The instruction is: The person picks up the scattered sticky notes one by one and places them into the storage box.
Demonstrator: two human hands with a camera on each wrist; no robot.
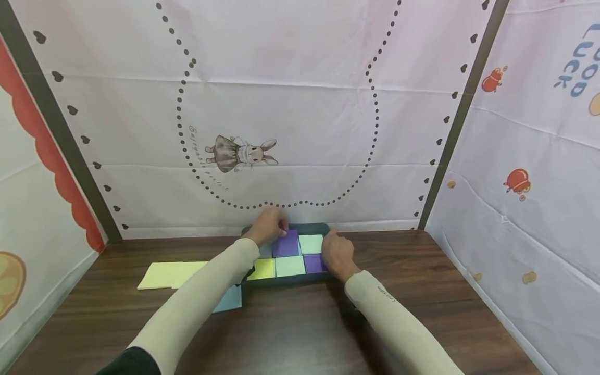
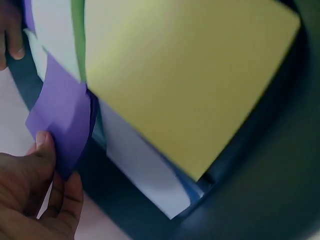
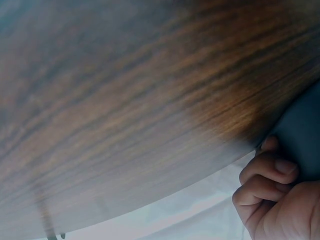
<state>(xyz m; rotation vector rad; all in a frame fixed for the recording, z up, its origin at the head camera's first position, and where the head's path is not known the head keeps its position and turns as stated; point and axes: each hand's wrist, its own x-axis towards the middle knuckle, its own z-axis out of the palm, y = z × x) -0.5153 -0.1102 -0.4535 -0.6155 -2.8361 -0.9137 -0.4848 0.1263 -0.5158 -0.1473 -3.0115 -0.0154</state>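
Note:
A dark teal tray (image 1: 281,281) stands at the back of the table with colored pads of sticky notes in it. Between thumb and fingers my left hand (image 1: 268,226) pinches the edge of a purple sticky-note pad (image 2: 62,112) in the back row. That pad bends and tilts in the left wrist view. Next to it lie a pale green pad (image 1: 311,244) and a grey-white pad (image 2: 145,167). In the front row are a yellow pad (image 1: 264,269), another pale green pad (image 1: 289,265) and a smaller-looking purple pad (image 1: 313,263). My right hand (image 1: 338,254) grips the tray's right end, fingers curled round its wall.
Pale yellow sheets (image 1: 161,275) lie on the wooden table (image 1: 290,333) left of the tray. A light blue sheet (image 1: 229,300), partly hidden by my left forearm, lies in front of them. A printed cloth (image 1: 300,130) hangs right behind the tray.

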